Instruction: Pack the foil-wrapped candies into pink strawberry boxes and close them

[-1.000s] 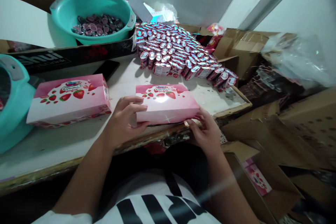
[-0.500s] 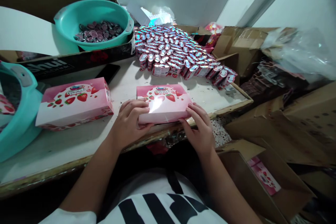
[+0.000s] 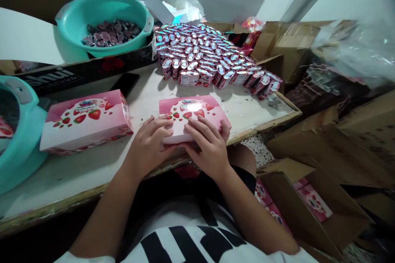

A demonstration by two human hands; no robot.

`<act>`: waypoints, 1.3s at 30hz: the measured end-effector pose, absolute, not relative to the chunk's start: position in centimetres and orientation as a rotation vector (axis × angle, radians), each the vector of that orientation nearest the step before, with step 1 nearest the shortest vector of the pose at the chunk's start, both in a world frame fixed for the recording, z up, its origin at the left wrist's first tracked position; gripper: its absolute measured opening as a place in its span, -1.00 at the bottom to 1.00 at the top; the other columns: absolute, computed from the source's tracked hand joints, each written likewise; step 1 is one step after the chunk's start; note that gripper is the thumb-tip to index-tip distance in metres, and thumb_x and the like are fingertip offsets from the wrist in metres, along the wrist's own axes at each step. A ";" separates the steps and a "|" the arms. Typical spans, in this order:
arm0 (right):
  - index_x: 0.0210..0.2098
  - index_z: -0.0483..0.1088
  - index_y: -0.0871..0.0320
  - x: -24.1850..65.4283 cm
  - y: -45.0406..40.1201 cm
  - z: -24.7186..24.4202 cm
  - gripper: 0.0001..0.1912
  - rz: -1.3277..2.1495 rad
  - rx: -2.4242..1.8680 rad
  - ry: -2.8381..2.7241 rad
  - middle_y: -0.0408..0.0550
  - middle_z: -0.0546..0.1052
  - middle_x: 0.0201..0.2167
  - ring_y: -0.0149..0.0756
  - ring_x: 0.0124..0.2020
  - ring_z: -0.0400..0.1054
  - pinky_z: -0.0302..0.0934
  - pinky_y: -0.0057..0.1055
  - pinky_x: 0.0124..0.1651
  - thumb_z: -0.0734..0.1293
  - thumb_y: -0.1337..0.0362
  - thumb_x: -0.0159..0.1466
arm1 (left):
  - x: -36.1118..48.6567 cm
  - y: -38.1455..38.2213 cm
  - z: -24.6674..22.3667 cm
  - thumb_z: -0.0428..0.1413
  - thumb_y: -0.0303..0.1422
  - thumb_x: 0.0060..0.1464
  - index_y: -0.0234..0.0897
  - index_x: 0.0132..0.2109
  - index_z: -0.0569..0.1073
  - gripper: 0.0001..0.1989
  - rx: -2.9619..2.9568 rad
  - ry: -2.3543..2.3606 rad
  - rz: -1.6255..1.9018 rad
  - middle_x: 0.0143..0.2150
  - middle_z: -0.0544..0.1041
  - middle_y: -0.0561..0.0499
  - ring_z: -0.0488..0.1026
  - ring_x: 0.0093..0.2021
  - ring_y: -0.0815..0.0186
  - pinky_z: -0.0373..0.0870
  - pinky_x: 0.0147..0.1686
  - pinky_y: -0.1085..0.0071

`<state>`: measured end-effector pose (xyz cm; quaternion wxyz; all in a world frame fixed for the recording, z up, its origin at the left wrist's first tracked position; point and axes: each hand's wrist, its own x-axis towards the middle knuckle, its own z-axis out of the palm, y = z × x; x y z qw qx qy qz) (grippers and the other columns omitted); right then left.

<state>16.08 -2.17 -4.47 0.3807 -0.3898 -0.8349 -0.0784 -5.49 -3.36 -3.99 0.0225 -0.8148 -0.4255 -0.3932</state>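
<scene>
A pink and white carton with strawberry pictures (image 3: 197,104) lies on the table near its front edge, lid side up. My left hand (image 3: 149,141) grips its left end, fingertips on top and thumb low on the front. My right hand (image 3: 210,144) is wrapped over the front right part, its fingers across the top and its thumb at the front edge, close to my left thumb. The front face is mostly hidden by both hands. To the left sits a second strawberry carton (image 3: 86,119), which neither hand touches.
Rows of small foil-topped strawberry packs (image 3: 197,55) stand behind. A turquoise tub (image 3: 101,4) holds small round dark pieces; another turquoise tub (image 3: 27,139) is at left. A phone (image 3: 128,84) lies behind the second carton. At lower right, an open cardboard box (image 3: 308,209) contains strawberry cartons.
My right hand has slid left from the carton's right end to its front and top, near my left hand. My left hand stays at the left end.
</scene>
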 end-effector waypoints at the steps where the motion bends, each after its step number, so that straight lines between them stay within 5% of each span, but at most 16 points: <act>1: 0.15 0.42 0.03 16.2 -2.1 -4.7 -0.66 -0.204 -0.981 -2.127 -0.03 0.54 0.15 -0.10 0.25 0.36 -0.26 -0.04 0.47 0.36 0.17 0.40 | -5.6 -3.5 -4.0 0.31 -0.33 0.13 -0.21 -0.07 0.33 -0.68 -2.520 -1.320 -1.182 0.09 0.54 -0.15 0.48 0.18 0.12 0.37 0.26 0.00; 7: 0.21 0.36 0.09 20.5 -1.4 -4.8 -0.54 -0.230 -0.930 -2.122 0.06 0.55 0.12 -0.14 0.22 0.40 0.12 -0.17 0.36 0.43 0.29 0.34 | -5.5 -3.4 -4.4 0.32 -0.39 0.08 -0.20 -0.09 0.34 -0.66 -2.515 -1.305 -1.283 0.07 0.56 -0.11 0.48 0.18 0.12 0.35 0.28 0.02; 13: 0.18 0.37 0.04 24.3 0.3 -4.1 -0.57 -0.190 -0.956 -2.181 0.03 0.54 0.14 -0.07 0.24 0.38 0.03 0.05 0.44 0.43 0.26 0.35 | -4.7 -3.1 -4.2 0.32 -0.41 0.00 -0.19 -0.04 0.34 -0.59 -2.495 -1.361 -1.303 0.03 0.50 -0.13 0.46 0.13 0.04 0.43 0.12 0.01; 19: 0.14 0.39 -0.01 24.1 0.5 -5.6 -0.62 -0.190 -0.909 -2.090 -0.04 0.58 0.07 -0.10 0.19 0.44 0.21 0.04 0.36 0.41 0.27 0.35 | -4.0 -3.2 -4.0 0.33 -0.21 0.08 -0.11 0.03 0.43 -0.60 -2.394 -1.394 -1.147 -0.01 0.49 -0.08 0.47 0.07 0.06 0.38 0.08 0.07; 32: 0.20 0.37 0.04 23.6 -0.4 -7.6 -0.55 -0.154 -0.898 -2.016 0.07 0.54 0.13 -0.04 0.24 0.39 0.34 0.05 0.26 0.43 0.28 0.33 | -2.9 -4.1 -4.7 0.30 -0.24 0.13 -0.15 -0.05 0.44 -0.71 -2.335 -1.496 -1.094 0.00 0.52 -0.09 0.46 0.12 0.06 0.36 0.13 0.06; 39: 0.26 0.30 0.04 23.4 -0.8 -8.6 -0.50 -0.104 -0.981 -2.036 0.12 0.47 0.20 0.05 0.31 0.29 0.33 0.13 0.27 0.40 0.27 0.35 | -2.7 -5.3 -5.2 0.24 -0.25 0.19 -0.10 0.11 0.41 -0.63 -2.374 -1.587 -1.017 0.10 0.50 -0.10 0.39 0.24 0.05 0.16 0.34 -0.02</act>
